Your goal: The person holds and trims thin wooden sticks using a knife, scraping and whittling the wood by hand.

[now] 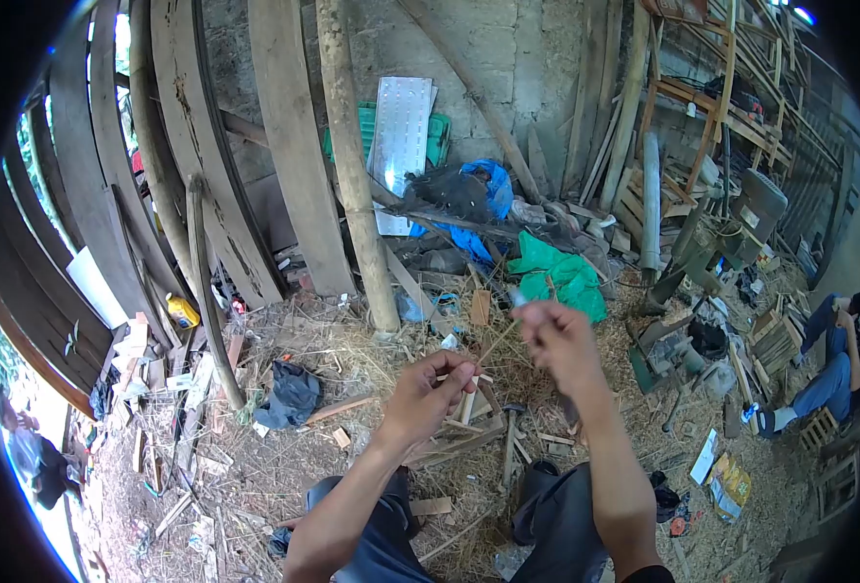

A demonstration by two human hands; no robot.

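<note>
My left hand is closed in a pinch in front of my knees, thumb against forefinger. From its fingertips a thin straw-coloured strand slants up toward my right hand. That hand is raised slightly higher, fingers curled together and a little blurred. A small pale thing shows by its fingertips, too unclear to name. Whether the strand reaches the right fingers cannot be made out. Below the hands, a wooden frame lies on the ground beside what looks like a hammer.
Wood scraps and shavings litter the ground. A black plastic bag lies left, a green plastic sheet ahead. Planks and a pole lean at the wall. A machine stands right, near a seated person.
</note>
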